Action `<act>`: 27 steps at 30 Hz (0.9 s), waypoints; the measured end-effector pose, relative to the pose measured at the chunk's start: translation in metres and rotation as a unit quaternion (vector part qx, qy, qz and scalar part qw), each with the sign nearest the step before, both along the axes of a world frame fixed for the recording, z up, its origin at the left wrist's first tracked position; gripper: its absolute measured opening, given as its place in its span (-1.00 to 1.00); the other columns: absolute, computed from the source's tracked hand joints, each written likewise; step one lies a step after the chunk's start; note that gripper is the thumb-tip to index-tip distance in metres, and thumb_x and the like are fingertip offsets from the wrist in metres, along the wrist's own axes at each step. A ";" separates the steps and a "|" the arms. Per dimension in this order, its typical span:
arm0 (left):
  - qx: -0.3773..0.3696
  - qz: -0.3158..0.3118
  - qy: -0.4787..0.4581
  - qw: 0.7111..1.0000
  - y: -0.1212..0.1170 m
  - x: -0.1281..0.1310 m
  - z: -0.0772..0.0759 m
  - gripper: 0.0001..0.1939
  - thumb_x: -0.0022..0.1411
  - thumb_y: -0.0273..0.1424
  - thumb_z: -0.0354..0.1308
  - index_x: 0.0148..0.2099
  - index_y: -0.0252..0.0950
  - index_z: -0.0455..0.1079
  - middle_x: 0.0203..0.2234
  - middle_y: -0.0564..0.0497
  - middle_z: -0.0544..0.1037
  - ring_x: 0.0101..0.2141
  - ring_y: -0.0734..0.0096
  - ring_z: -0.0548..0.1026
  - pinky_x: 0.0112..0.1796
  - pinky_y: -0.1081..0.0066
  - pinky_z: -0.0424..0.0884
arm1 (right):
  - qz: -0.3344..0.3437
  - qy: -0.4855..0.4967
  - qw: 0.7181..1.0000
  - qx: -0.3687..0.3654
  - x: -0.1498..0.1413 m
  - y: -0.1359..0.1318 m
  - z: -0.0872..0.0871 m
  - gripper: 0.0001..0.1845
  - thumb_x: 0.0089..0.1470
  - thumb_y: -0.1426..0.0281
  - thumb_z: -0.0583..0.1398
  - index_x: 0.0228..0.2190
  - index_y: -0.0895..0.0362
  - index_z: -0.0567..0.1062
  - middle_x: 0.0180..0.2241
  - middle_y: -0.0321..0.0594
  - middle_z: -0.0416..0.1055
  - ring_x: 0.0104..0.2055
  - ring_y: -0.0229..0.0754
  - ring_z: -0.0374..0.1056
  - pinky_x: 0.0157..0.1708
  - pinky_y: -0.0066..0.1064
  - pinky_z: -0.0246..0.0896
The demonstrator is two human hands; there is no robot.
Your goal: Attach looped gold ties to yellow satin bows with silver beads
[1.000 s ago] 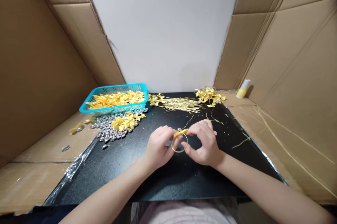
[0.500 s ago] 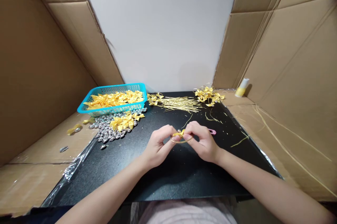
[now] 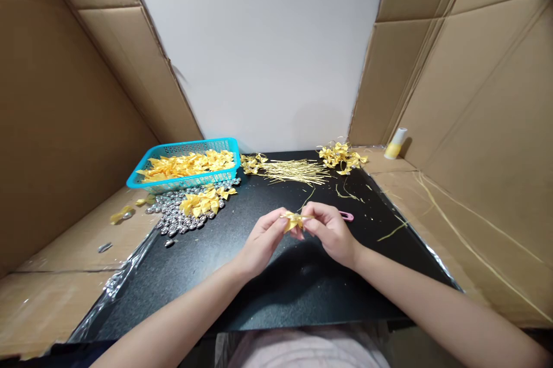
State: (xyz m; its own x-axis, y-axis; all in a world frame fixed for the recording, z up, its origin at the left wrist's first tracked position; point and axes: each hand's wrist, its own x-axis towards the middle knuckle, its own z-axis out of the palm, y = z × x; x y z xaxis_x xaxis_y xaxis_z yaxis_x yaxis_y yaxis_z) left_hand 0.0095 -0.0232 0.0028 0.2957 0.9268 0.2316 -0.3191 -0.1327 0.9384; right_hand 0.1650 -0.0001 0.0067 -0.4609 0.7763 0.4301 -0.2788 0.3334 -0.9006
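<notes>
Between my two hands, above the middle of the black table, is a small yellow ribbon bow (image 3: pixel 293 220). My left hand (image 3: pixel 265 239) pinches its left side between thumb and fingers. On the other side, my right hand (image 3: pixel 330 233) is closed on the bow's right edge, where a thin gold tie shows at the fingertips. Most of the tie's loop is hidden by the bow and fingers. A pink clip-like item (image 3: pixel 346 216) lies just behind my right hand, partly covered by it.
A blue basket (image 3: pixel 184 184) of yellow bows stands at the back left. Silver beads (image 3: pixel 173 212) and loose bows (image 3: pixel 201 202) lie before it. Gold ties (image 3: pixel 296 171) and a heap of tied bows (image 3: pixel 341 156) are at the back. A thread spool (image 3: pixel 395 143) stands right, beside cardboard walls.
The gold loop, a round ring below the bow a second ago, has tipped and is now mostly out of sight. The bow has turned its face toward me. My right hand has closed in on it.
</notes>
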 end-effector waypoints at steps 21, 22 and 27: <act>0.039 0.049 0.041 0.997 -0.001 -0.002 -0.001 -0.76 0.23 -0.28 0.17 -0.43 -0.32 0.41 -0.52 0.05 0.46 -0.43 0.47 0.38 -0.32 0.48 0.29 | 0.002 0.005 0.996 -0.091 -0.003 0.002 -0.004 -0.77 -0.02 0.31 0.20 -0.62 0.14 0.37 -0.64 -0.35 0.28 -0.59 -0.33 0.07 -0.53 -0.44 -0.01; 0.016 0.033 -0.004 0.999 0.000 0.001 -0.001 -0.78 0.21 -0.29 0.19 -0.42 -0.32 0.41 -0.51 0.05 0.47 -0.42 0.47 0.38 -0.30 0.47 0.30 | 0.017 0.033 0.992 -0.123 -0.005 0.002 -0.005 -0.77 -0.04 0.31 0.21 -0.62 0.14 0.37 -0.64 -0.34 0.29 -0.59 -0.33 0.07 -0.52 -0.44 -0.02; -0.084 -0.021 -0.121 0.989 -0.001 0.009 0.000 -0.81 0.09 -0.31 0.31 -0.41 -0.32 0.42 -0.47 0.02 0.50 -0.37 0.46 0.41 -0.25 0.47 0.30 | 0.044 0.094 0.976 -0.194 -0.008 0.001 -0.001 -0.79 -0.11 0.33 0.24 -0.65 0.15 0.38 -0.64 -0.33 0.28 -0.57 -0.33 0.06 -0.51 -0.45 -0.04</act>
